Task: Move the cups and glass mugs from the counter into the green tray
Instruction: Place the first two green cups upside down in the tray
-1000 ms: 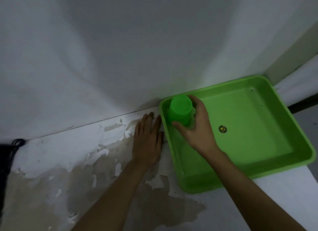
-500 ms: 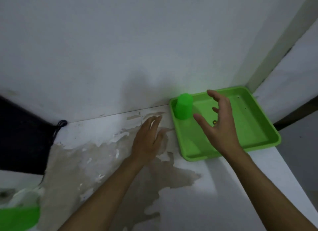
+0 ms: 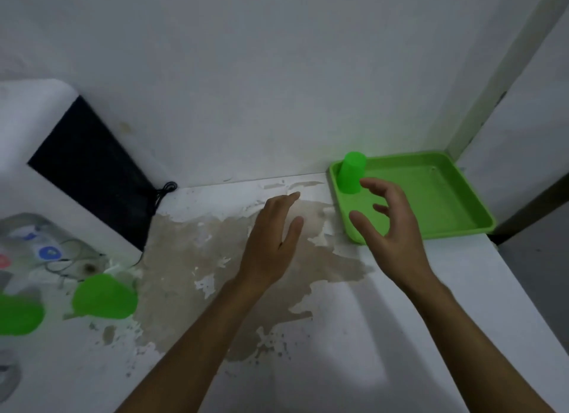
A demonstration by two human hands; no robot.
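Both our hands are free. Our right hand (image 3: 389,225) hangs over the near left corner of the tray (image 3: 431,197), fingers spread and loosely curved, holding nothing. Our left hand (image 3: 271,240) is flat and open just left of the tray, over the peeling patch of the counter (image 3: 338,335); we cannot tell whether the palm rests on it or hovers.

One cup (image 3: 351,172) stands upside down in the tray's far left corner, just beyond our right fingertips and clear of them. That one looks placed.

Well to the left of our left hand, near the counter's near edge, lie two more green shapes: a second cup (image 3: 104,295) and, at the frame's border, a third (image 3: 18,317). Both are blurred, so we cannot tell whether they stand upright or inverted. Behind them are some clear, pale items with cables, too blurred to name; the glass mugs may be among these, but we cannot say.

The step in hand, as we judge it, is the reach for the next cup. To do it well we should:

- turn our head left first, so the blur resolves before we commit to a grip;
- take the second cup, since it is nearer to us, probably with the left hand;
- wrap the fingers round its wall, not pinch the rim, as thin plastic may flex or slip;
- lift clear of the cables behind it;
- set it down beside the placed cup without knocking it, leaving the right side of the tray for the mugs.
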